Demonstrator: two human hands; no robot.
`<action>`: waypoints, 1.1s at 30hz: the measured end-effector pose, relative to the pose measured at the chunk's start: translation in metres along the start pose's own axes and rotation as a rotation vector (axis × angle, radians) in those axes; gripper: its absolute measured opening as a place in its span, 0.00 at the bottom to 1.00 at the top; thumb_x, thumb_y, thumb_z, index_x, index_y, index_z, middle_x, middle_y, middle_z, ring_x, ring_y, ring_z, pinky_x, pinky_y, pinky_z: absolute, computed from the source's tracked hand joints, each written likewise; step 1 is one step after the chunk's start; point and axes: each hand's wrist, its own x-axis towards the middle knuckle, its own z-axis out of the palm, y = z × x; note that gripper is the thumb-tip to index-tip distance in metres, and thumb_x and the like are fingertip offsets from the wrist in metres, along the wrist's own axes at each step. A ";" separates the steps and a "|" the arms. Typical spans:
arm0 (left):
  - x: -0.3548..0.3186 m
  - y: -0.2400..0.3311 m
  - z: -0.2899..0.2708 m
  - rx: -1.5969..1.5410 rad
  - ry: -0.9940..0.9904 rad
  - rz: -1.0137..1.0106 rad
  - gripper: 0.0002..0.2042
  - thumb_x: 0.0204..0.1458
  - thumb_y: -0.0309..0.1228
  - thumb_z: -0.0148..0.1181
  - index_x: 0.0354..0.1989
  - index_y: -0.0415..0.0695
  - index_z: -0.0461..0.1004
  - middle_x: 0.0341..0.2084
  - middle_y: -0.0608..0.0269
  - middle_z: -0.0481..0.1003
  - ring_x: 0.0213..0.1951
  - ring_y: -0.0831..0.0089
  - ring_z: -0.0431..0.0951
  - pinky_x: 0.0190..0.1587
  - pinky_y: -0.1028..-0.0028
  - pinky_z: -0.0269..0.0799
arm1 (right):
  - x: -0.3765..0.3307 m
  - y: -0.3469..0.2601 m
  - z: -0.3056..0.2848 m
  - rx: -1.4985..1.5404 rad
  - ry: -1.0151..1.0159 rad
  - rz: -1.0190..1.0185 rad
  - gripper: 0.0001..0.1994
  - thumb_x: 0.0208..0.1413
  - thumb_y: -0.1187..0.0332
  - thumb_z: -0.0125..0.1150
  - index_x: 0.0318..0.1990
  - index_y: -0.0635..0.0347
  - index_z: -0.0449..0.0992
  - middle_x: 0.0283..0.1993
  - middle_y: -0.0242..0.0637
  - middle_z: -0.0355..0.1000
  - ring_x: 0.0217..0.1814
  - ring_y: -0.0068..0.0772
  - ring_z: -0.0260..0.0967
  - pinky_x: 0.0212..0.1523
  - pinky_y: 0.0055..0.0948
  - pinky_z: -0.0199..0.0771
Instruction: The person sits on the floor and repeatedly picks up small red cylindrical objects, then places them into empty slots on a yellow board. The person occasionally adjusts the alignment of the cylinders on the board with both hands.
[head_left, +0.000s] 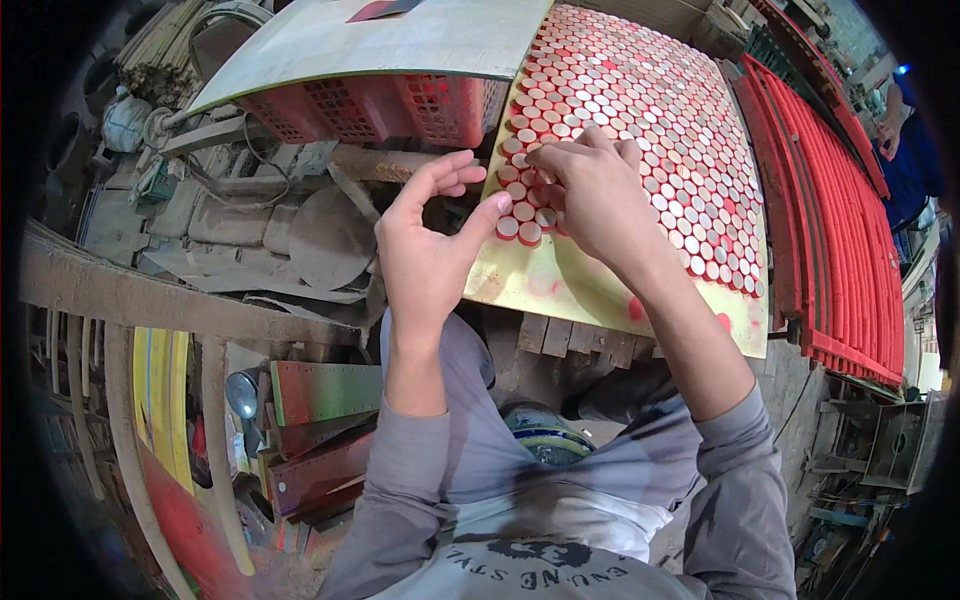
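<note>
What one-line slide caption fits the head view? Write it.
Both hands, left hand and right hand, arrange small red cylinders on a yellow board.

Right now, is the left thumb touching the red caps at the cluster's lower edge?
Touching. The head view shows the left hand with its thumb tip pressed against the red caps at the lower edge of the cluster on the yellow board.

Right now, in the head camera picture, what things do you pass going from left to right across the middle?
Wooden rail → left hand → right hand on the little red round pieces → yellow board → red sticks → another person's blue sleeve.
</note>
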 end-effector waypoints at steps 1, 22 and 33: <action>0.003 0.002 0.000 -0.006 0.004 -0.019 0.21 0.49 0.23 0.73 0.52 0.35 0.78 0.42 0.58 0.82 0.45 0.74 0.77 0.54 0.71 0.72 | 0.002 -0.001 0.002 -0.024 -0.014 0.000 0.13 0.47 0.75 0.66 0.43 0.56 0.82 0.40 0.35 0.81 0.51 0.39 0.71 0.57 0.45 0.61; -0.015 -0.028 0.001 0.033 -0.097 -0.035 0.28 0.41 0.24 0.78 0.54 0.38 0.78 0.47 0.60 0.81 0.49 0.72 0.74 0.57 0.69 0.71 | -0.080 -0.040 0.004 0.467 0.173 0.335 0.09 0.52 0.79 0.68 0.40 0.66 0.74 0.36 0.46 0.75 0.34 0.46 0.78 0.34 0.39 0.79; -0.017 -0.029 0.005 0.062 -0.110 -0.061 0.29 0.39 0.22 0.77 0.55 0.38 0.78 0.48 0.61 0.81 0.48 0.72 0.75 0.56 0.69 0.72 | -0.074 -0.034 0.008 0.462 0.231 0.343 0.08 0.51 0.80 0.68 0.36 0.67 0.73 0.35 0.46 0.75 0.32 0.45 0.78 0.31 0.37 0.79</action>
